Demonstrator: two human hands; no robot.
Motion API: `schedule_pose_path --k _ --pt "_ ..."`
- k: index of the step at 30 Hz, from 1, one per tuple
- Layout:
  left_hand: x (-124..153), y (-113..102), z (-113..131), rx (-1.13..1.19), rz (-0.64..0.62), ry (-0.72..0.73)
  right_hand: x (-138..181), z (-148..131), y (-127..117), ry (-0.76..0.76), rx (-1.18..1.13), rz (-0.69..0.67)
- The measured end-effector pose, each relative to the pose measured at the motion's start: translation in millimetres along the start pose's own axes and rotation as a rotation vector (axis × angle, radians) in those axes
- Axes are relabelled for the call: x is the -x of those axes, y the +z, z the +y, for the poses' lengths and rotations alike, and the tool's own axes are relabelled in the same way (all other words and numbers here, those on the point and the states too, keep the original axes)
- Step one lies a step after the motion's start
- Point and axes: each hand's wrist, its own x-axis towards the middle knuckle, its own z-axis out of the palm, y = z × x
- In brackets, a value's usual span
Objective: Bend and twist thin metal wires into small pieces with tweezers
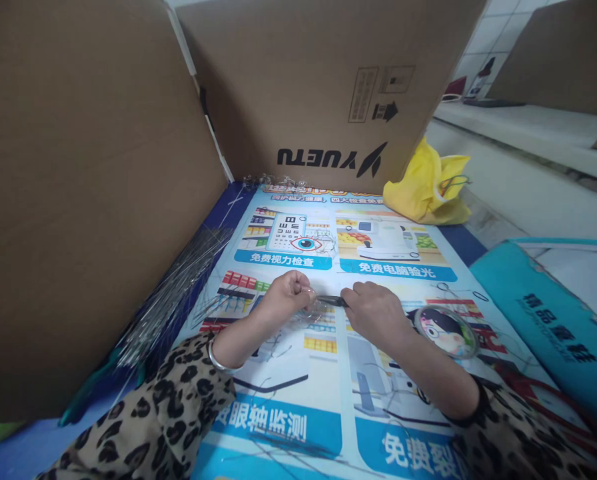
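Note:
My left hand pinches a small looped piece of thin, shiny wire between thumb and fingers. My right hand is closed around a dark, narrow-nosed tool that looks like pliers; its handles are hidden in the palm. The tool's tip points left and meets the wire at my left fingertips. Below both hands lies a printed poster with thin wire bits strewn over it. Beside my right wrist sits a round, clear-rimmed dish.
A bundle of straight wires lies left, over teal handles. Cardboard walls stand behind and left. Small wire pieces gather at the back. A yellow bag, a teal box and a red-handled tool are right.

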Motion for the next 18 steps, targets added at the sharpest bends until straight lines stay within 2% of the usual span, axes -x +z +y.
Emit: schedule_pose_path --k 11,18 --pt "0.2 2.6 0.2 0.004 0.032 0.0 -1.7 -1.4 1.1 0.021 -0.027 -0.043" --pt "-0.2 4.7 1.4 -0.084 0.04 0.051 -3.0 -1.3 1.7 0.085 -0.081 -0.095"
